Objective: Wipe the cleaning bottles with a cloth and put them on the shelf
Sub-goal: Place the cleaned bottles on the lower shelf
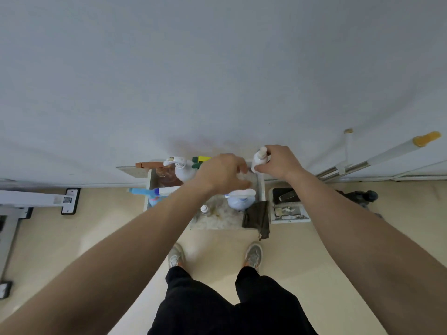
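Trousers (229, 308) in black fill the lower edge, and below them two grey shoes (253, 255) stand on the beige floor (96, 238). Both bare forearms reach forward over the floor to a low white shelf (261, 189) which stands against the wall (217, 68).

On the front level of the shelf stand a tiny bottle with white cap (204, 209) and a pale blue bottle (239, 202). A dark cloth (257, 216) hangs over the right front corner, apart from both hands. On the left side a blue spray bottle (151, 195) points outward.

The left hand (222, 174) is above the middle of the shelf and hides a part of it. Its fingers are curled downward over something pale and blurred; I cannot tell if they hold it. The right hand (278, 163) grips a small white bottle (259, 159) with curled fingers, above the right back corner of the shelf, near the wall.

Behind the left hand stand a white spray bottle (182, 169), a brown bottle (167, 176) with orange trigger, and a green and yellow bottle top (201, 160).

Right of the shelf a dark flat box (285, 195) and a white tray (290, 215) lie on the floor, and mop handles (377, 160) lean on the wall. At far left is a white metal frame (36, 199).
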Demonstrator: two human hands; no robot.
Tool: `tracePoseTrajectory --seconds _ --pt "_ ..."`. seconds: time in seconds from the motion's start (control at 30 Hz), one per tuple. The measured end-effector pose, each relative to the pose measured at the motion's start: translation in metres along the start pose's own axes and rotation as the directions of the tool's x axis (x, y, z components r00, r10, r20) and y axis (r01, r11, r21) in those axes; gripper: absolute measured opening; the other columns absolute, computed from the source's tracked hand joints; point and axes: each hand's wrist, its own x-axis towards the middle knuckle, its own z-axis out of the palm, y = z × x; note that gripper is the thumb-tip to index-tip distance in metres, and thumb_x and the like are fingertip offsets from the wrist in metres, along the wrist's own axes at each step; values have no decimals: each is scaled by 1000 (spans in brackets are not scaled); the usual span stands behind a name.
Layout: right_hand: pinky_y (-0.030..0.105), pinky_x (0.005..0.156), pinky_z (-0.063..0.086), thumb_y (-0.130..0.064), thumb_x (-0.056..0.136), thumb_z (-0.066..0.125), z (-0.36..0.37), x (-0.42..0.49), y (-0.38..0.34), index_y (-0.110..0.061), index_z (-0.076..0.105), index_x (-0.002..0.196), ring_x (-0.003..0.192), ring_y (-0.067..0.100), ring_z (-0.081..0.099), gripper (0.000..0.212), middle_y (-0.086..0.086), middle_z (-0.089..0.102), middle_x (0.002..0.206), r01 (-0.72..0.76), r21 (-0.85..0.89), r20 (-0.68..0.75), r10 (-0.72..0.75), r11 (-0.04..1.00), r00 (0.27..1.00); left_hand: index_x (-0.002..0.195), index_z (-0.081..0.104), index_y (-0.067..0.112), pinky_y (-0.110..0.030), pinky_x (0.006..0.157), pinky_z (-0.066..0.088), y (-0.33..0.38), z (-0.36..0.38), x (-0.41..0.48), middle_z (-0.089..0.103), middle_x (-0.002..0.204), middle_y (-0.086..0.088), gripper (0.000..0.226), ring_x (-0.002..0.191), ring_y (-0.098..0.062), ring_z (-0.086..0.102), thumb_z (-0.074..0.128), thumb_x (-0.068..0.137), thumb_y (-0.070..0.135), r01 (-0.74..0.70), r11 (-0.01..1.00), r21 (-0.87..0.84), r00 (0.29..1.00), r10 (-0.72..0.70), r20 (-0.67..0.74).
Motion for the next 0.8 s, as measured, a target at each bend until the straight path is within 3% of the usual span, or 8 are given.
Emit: tracePoseTrajectory --seconds 0.13,0.37,0.47,0.67,0.73,0.8 --pt "40 84 54 -26 76 82 28 22 20 -15 72 108 97 28 64 35 9 69 106 -31 -44 39 33 999 999 115 67 33 -40 81 56 -19 40 7 66 112 5 38 100 -20 62 74 81 48 -35 995 89 989 22 149" --pt "41 82 53 -42 82 71 67 36 38 -32 70 109 96 32 60 28 6 50 106 -66 -250 38 78 966 996 95 70 29 -38 71 55 -34 49 18 71 96 5 14 87 -19 63 72 81 31 -47 999 5 995 47 90" --pt "39 79 52 -36 80 73 76 32 41 -25 69 111 95 35 61 33 8 52 106 -98 -194 24 104 976 994 92 71 30 -38 71 55 -37 47 17 70 95 5 11 86 -18 63 70 81 28 -65 997 34 996 63 63" --pt "36 83 48 -26 82 78 73 15 46 -20 52 139 105 31 60 63 10 56 120 -164 -2 -25 163 987 986 94 71 30 -40 71 55 -53 37 9 69 93 6 13 86 -20 63 69 81 29 -42 993 110 999 39 32" --pt "34 79 45 -24 86 72 69 3 43 -21 48 140 105 27 59 59 7 57 120 -236 30 -105 238 971 966 94 72 29 -37 68 53 -61 32 3 69 92 4 12 85 -21 63 70 82 28 -33 990 135 999 31 18" --pt "33 73 44 -25 92 65 69 -14 33 -19 52 130 101 27 60 40 6 62 115 -282 -21 -192 272 959 943 94 73 27 -35 66 51 -70 29 -3 70 91 3 11 85 -22 63 71 83 28 -17 991 136 1000 18 -7"
